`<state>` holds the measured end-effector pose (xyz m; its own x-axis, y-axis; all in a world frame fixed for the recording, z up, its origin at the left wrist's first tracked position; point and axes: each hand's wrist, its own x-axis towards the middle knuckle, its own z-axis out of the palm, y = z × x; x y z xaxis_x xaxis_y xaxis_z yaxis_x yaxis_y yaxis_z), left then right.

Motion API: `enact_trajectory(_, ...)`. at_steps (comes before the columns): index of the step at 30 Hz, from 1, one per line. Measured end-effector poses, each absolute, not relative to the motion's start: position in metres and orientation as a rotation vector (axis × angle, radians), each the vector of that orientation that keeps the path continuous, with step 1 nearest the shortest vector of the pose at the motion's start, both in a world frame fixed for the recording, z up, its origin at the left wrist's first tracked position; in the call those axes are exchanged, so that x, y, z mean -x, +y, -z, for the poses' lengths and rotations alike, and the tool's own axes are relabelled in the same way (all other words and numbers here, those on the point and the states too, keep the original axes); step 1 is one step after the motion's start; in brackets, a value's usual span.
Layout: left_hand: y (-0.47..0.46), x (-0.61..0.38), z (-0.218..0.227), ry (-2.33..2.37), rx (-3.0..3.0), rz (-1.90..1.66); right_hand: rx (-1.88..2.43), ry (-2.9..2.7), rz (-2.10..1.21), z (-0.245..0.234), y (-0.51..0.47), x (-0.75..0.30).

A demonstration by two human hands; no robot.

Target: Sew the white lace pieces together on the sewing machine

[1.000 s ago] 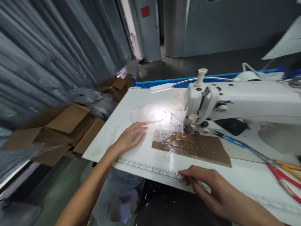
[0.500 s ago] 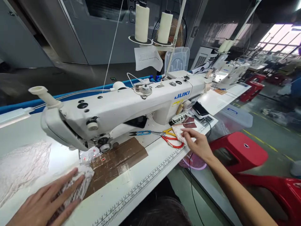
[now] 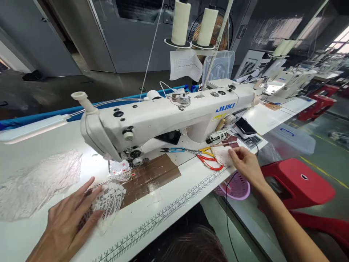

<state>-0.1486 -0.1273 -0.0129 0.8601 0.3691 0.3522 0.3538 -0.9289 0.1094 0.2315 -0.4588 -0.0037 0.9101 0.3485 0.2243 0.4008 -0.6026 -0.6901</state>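
Observation:
My left hand (image 3: pixel 72 218) lies with fingers stretched and spread over a piece of white lace (image 3: pixel 110 198) on the sewing table. The lace's upper edge reaches toward the needle area of a white sewing machine (image 3: pixel 163 122), partly on a brown taped sheet (image 3: pixel 155 178). At the right, my right hand (image 3: pixel 247 163) pinches the edge of a small pale fabric piece (image 3: pixel 222 154) between thumb and fingers. Beside that piece lie red-handled scissors (image 3: pixel 211 163), yellow-handled scissors (image 3: pixel 208 150) and blue thread snips (image 3: pixel 173 150).
More white lace (image 3: pixel 46 178) is spread at the left. Thread cones (image 3: pixel 181 23) stand behind the machine. A phone (image 3: pixel 245 125) lies beyond my right hand. Below the table edge are a pink basket (image 3: pixel 237 187) and a red stool (image 3: pixel 300 180).
The view has swung left. My right hand has closed on the pale fabric piece, which now lies nearer the scissors handles. The lace by my left hand shows more spread out.

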Motion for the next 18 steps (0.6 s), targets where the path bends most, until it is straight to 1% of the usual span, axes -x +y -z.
enact_trajectory(2,-0.132,0.147,0.006,0.556,-2.883,-0.711,2.088,-0.557,-0.073,-0.010,-0.453,-0.216)
enact_trajectory(5,-0.143,0.143,-0.003,0.481,-2.681,-0.947,1.788,-0.611,-0.470,-0.026,-0.433,-0.186)
enact_trajectory(8,-0.161,0.139,-0.012,0.485,-2.477,-0.994,1.592,-0.763,-0.834,-0.035,-0.404,-0.153)
enact_trajectory(11,-0.185,0.135,-0.020,0.609,-2.206,-0.792,1.469,-0.998,-1.127,-0.042,-0.373,-0.121)
enact_trajectory(14,-0.208,0.130,-0.026,0.588,-1.811,-0.539,1.376,-1.252,-1.314,-0.049,-0.348,-0.093)
enact_trajectory(16,-0.220,0.127,-0.027,0.574,-1.642,-0.436,1.366,-1.425,-1.339,-0.051,-0.338,-0.081)
enact_trajectory(18,-0.227,0.128,-0.026,0.593,-1.521,-0.377,1.455,-1.640,-1.262,-0.047,-0.333,-0.079)
